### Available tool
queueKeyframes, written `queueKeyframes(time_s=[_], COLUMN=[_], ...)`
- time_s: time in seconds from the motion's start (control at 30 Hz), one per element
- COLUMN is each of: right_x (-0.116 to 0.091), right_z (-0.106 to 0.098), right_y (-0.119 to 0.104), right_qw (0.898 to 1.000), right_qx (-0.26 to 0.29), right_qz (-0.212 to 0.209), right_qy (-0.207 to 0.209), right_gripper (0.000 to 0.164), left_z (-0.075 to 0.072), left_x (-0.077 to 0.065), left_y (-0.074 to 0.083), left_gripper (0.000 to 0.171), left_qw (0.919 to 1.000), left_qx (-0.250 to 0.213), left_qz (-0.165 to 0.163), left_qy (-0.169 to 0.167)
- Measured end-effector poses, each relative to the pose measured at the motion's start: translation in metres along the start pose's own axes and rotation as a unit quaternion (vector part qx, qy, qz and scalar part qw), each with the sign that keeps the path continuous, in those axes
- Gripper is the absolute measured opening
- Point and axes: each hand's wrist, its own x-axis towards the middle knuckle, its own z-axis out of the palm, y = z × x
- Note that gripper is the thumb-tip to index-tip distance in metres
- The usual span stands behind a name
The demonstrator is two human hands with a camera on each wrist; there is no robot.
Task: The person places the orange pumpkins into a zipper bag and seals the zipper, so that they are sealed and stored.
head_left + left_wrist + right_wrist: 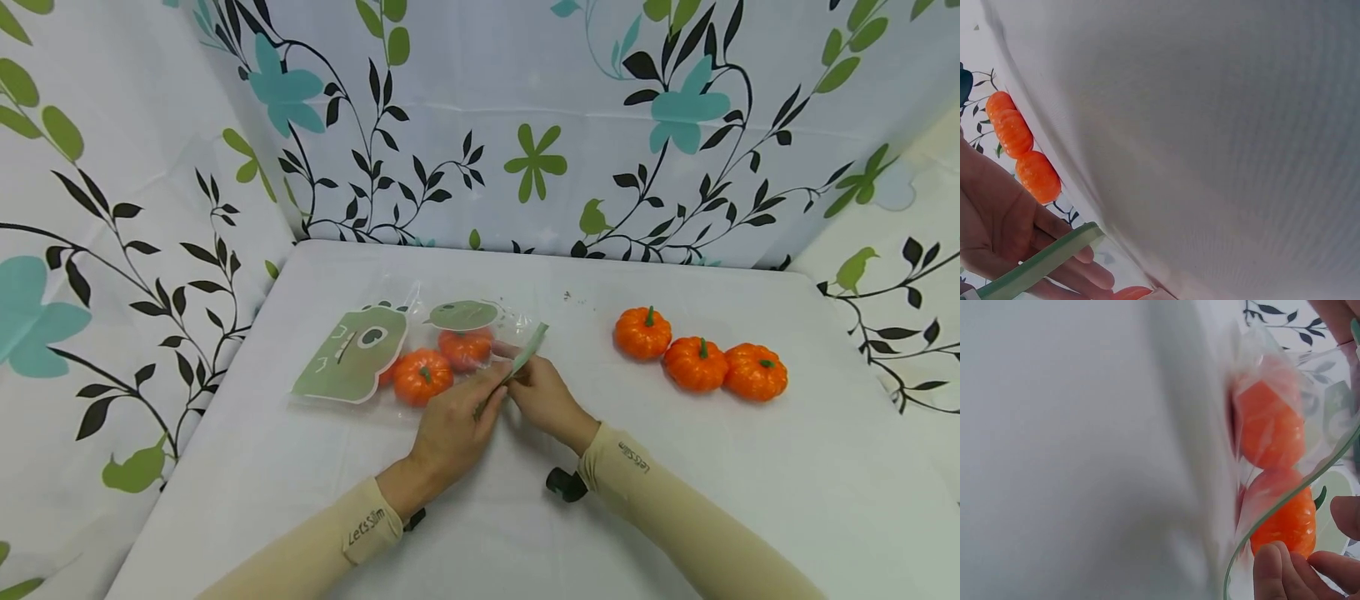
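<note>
A clear zip bag [341, 367] with green dinosaur-face prints lies on its side, orange toy pumpkins [423, 379] inside it. My left hand [453, 429] pinches the bag's green-edged mouth [528, 346] on its near side. At the mouth's right end is my right hand [551, 400], its fingers reaching in behind the green edge. In the right wrist view its fingertips [1267, 569] lie beside a stemmed pumpkin [1291, 519]. The left wrist view shows the right palm [997, 219] with fingers fairly straight, crossed by the green edge.
Three more orange pumpkins [697, 364] sit in a row at the right of the white-covered table [480, 533]. Behind and at the sides hangs a patterned curtain [465, 100]. A black device [566, 485] is under the right wrist.
</note>
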Motion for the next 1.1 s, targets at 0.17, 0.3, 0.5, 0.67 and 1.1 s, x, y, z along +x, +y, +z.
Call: queueKeyframes(time_s=[0.17, 0.3, 0.5, 0.67, 1.1], right_x=[0.003, 0.007, 0.012, 0.023, 0.05], right_z=[0.001, 0.002, 0.001, 0.005, 0.013], right_y=[-0.001, 0.003, 0.008, 0.008, 0.005], right_qw=[0.999, 0.997, 0.989, 0.982, 0.973], right_qx=[0.028, 0.021, 0.014, -0.001, -0.062], right_qz=[-0.006, -0.034, -0.072, -0.115, -0.108], right_qy=[-0.025, -0.061, -0.128, -0.151, -0.195], right_gripper=[0.05, 0.051, 0.053, 0.05, 0.039], left_z=[-0.001, -0.003, -0.004, -0.005, -0.007], left_x=[-0.001, 0.0, -0.001, -0.002, -0.003], left_y=[0.0, 0.0, -0.002, -0.003, -0.005], left_gripper=[0.039, 0.038, 0.036, 0.035, 0.036], left_qw=[1.0, 1.0, 0.9998, 0.9998, 0.9996], left_qx=[-0.007, -0.007, -0.011, -0.013, -0.018], left_qz=[-0.005, 0.004, 0.013, 0.014, 0.017], left_qy=[-0.003, 0.003, 0.006, 0.006, 0.013])
